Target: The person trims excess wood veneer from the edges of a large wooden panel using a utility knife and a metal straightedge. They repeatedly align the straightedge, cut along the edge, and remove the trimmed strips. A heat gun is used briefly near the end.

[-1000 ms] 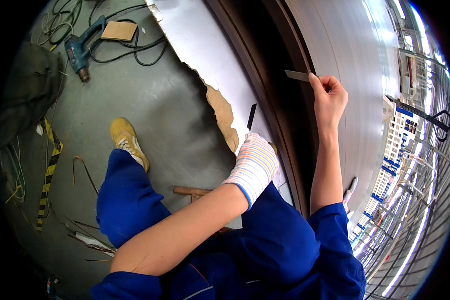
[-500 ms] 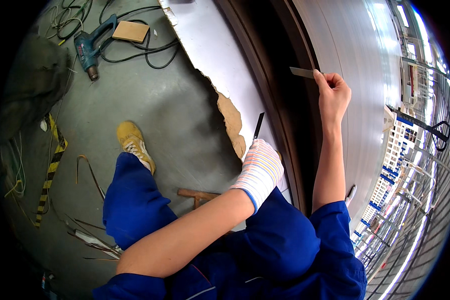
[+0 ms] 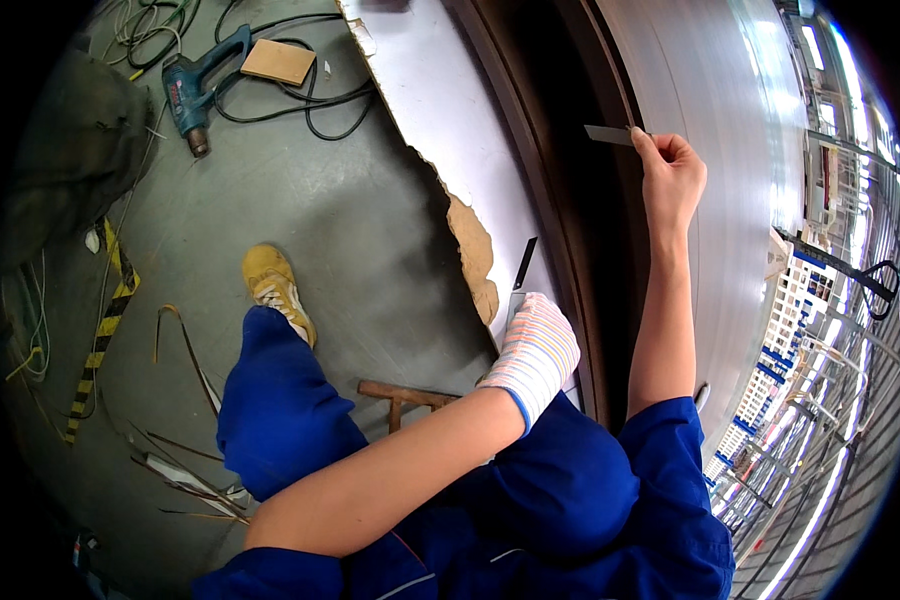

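Observation:
My left hand (image 3: 540, 345), in a white striped glove, is closed around a knife whose narrow black blade (image 3: 526, 262) points away from me; its handle is hidden in the fist. Below the blade lies a white board (image 3: 470, 130) with a torn, brown, chipped edge. My bare right hand (image 3: 672, 180) pinches a thin flat grey blade-like strip (image 3: 610, 134) between thumb and fingers. That strip reaches left over the dark gap (image 3: 580, 190) between brown edge strips, beside a large grey-brown panel (image 3: 715, 110). Whether it touches the edge, I cannot tell.
On the floor at the far left, a blue-green heat gun (image 3: 187, 100) lies by a small tan block (image 3: 278, 62) and black cable. Thin offcut strips (image 3: 185, 475), a wooden stool-like piece (image 3: 395, 392) and yellow-black tape (image 3: 100, 350) are at left. A dark cloth heap (image 3: 80, 150) stands beyond.
The whole view has shifted slightly, moving floor items rightward. Both hands keep their holds; the right hand and its strip have barely moved along the gap.

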The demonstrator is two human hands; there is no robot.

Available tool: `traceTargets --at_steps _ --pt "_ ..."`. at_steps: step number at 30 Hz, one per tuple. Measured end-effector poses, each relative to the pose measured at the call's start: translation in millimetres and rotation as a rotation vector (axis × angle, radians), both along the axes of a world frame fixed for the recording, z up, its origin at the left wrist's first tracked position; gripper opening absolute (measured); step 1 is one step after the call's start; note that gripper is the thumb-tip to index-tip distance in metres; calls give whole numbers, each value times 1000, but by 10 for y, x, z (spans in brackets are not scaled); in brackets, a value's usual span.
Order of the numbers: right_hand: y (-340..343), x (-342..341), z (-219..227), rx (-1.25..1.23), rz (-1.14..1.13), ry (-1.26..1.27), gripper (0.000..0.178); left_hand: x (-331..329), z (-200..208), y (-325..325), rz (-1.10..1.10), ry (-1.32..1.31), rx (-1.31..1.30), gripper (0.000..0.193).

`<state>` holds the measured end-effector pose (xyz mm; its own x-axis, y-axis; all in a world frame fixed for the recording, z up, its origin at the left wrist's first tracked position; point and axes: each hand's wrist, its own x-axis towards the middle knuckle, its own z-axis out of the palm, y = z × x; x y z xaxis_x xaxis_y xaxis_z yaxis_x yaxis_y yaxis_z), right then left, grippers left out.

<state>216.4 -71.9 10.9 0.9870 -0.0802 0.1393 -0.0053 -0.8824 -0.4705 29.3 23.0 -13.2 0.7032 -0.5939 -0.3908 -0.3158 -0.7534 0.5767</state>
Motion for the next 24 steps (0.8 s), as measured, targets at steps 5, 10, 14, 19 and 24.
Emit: traceTargets --at_steps 5,10,14,19,24 --pt "120 122 1 -26 10 -2 30 -11 -44 -52 3 45 6 29" --pt "310 237 26 -33 -2 0 30 -27 -116 -123 228 132 1 30" --pt "288 341 23 -30 25 -13 31 67 -87 77 61 -34 -44 16" --pt "-12 80 84 -10 36 73 30 163 70 205 28 57 27 21" --pt "-79 -86 156 106 -9 88 29 259 -41 255 -88 30 0 28"
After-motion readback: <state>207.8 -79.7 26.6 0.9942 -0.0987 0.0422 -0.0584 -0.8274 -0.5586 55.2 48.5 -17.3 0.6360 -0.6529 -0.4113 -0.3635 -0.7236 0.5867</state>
